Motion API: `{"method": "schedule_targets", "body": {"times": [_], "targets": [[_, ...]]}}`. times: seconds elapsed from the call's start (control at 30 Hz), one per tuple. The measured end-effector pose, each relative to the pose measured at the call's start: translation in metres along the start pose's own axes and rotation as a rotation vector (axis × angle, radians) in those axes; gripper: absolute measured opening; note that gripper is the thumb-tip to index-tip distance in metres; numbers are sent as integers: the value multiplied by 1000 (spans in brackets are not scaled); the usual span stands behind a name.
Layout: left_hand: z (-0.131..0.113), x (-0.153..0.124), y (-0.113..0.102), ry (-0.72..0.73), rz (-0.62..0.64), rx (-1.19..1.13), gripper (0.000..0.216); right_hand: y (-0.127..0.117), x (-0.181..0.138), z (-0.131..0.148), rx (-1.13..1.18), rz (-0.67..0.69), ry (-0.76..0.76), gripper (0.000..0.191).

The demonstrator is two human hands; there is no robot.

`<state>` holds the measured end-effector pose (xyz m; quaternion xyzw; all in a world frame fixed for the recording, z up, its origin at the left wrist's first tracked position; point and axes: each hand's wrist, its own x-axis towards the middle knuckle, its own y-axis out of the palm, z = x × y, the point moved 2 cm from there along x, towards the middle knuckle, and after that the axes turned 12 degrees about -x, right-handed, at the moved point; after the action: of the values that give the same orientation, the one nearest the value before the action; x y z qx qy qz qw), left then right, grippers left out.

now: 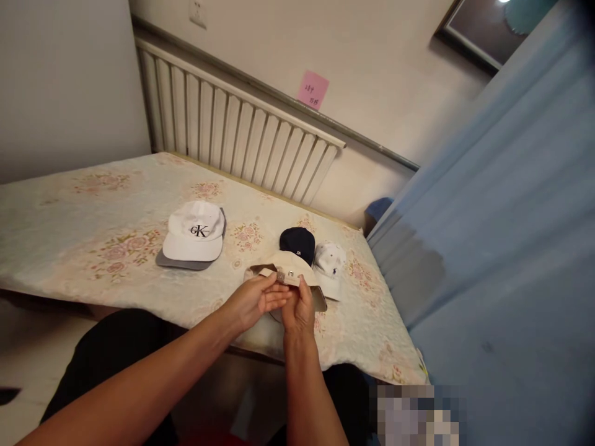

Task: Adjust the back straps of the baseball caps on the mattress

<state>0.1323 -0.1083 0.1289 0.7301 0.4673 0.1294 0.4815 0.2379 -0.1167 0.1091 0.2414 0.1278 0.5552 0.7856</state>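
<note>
Both hands hold a beige baseball cap [297,263] over the front of the bed, its back strap and small metal buckle turned toward me. My left hand [258,297] pinches the strap on the left side, with its other fingers stretched under it. On the right, my right hand [298,310] grips the strap near the buckle, thumb on top. Just behind the beige cap lies a dark navy cap [296,240], partly covered by it. To its right rests a white cap [330,260] with a small dark logo.
A white cap with black CK letters [195,229] sits on a grey cap [186,265] at the left. The bed has a floral cover [106,229]. Behind it stands a radiator [232,124]; a blue curtain [488,217] hangs at the right.
</note>
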Motion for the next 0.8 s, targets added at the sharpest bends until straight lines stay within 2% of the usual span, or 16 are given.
{"method": "schedule_targets", "body": {"times": [0.07,0.1,0.23,0.27,0.33,0.4,0.5,0.6,0.8], "targets": [[1,-11,-5,28,-26,159,22,-3,0,1,0,-25,8,30],[-1,-17,-7,97,-60,248,23,-4,0,1,-4,-37,11,29],[-18,-41,-10,628,-191,630,24,-6,-2,3,21,-92,16,28],[-22,-45,-8,729,-196,697,22,-5,-2,3,37,-95,20,28],[-27,-47,-4,830,-175,778,12,-3,-3,3,55,-94,26,26],[-29,-43,-1,849,-139,794,4,0,-4,3,31,-95,20,26],[-29,-33,-1,830,-115,727,18,2,-7,4,-38,-93,-4,27],[-29,-28,-2,827,-116,684,20,2,-8,4,-84,-85,-17,28],[-27,-26,1,735,-97,808,11,0,-7,0,-133,-42,-26,26]]}}
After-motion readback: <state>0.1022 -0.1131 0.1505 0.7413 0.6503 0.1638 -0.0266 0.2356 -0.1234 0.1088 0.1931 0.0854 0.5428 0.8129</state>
